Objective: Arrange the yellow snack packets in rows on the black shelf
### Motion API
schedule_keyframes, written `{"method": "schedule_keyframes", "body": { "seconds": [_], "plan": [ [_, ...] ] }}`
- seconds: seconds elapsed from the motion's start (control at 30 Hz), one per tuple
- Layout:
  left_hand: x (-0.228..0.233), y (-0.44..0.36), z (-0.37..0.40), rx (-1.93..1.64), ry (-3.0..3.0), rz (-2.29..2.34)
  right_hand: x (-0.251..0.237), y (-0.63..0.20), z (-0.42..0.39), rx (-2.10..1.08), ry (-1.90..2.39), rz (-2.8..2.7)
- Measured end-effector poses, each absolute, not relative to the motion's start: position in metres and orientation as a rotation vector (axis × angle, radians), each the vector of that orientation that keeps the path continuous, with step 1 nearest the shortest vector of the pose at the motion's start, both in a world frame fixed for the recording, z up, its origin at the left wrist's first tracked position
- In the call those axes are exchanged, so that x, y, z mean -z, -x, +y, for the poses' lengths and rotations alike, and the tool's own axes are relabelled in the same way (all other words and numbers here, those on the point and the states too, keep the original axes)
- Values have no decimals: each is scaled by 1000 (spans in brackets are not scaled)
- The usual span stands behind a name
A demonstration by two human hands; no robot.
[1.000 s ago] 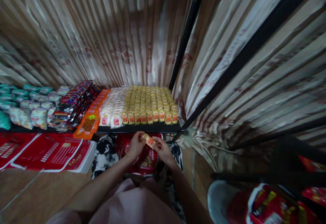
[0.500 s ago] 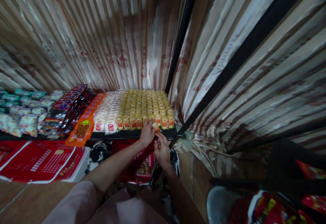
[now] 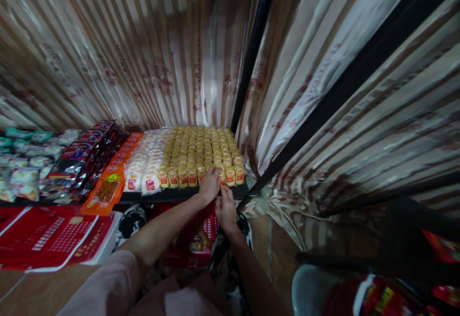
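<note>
Hands at shelf edge: left hand [image 3: 209, 186] pressed on yellow snack packs [image 3: 201, 153], right hand [image 3: 225, 207] pinching one pack [image 3: 221, 174]. Restocking front row; needs snug upright seating.

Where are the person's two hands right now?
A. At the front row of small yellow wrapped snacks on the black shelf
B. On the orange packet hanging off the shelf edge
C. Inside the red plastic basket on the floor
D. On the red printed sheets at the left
A: the left hand and right hand meet at the front row of small yellow wrapped snacks on the black shelf.
</note>
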State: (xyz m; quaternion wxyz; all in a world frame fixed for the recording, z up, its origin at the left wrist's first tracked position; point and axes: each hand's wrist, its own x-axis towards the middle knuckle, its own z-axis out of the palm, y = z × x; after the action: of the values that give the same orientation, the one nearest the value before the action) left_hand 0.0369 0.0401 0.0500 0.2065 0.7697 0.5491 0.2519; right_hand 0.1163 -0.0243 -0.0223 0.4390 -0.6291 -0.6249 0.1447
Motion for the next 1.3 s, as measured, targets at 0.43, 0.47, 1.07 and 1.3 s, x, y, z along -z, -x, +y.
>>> {"method": "schedule_keyframes", "body": {
  "seconds": [0.43, 0.47, 1.07, 1.3],
  "plan": [
    [-24, -31, 27, -851, -2157, 1369, 31, -121, -14, -324, 1560, -1537],
    [-24, -30, 27, -834, -2147, 1365, 33, -122, -14, -329, 1555, -1537],
    [25, 19, -27, -795, -2041, 1356, 46, -91, -59, -673, 1784, -1710],
    [90, 53, -56, -451, -1368, 1548, 93, -66, -40, -1225, 2018, -2240]
  ]
}}
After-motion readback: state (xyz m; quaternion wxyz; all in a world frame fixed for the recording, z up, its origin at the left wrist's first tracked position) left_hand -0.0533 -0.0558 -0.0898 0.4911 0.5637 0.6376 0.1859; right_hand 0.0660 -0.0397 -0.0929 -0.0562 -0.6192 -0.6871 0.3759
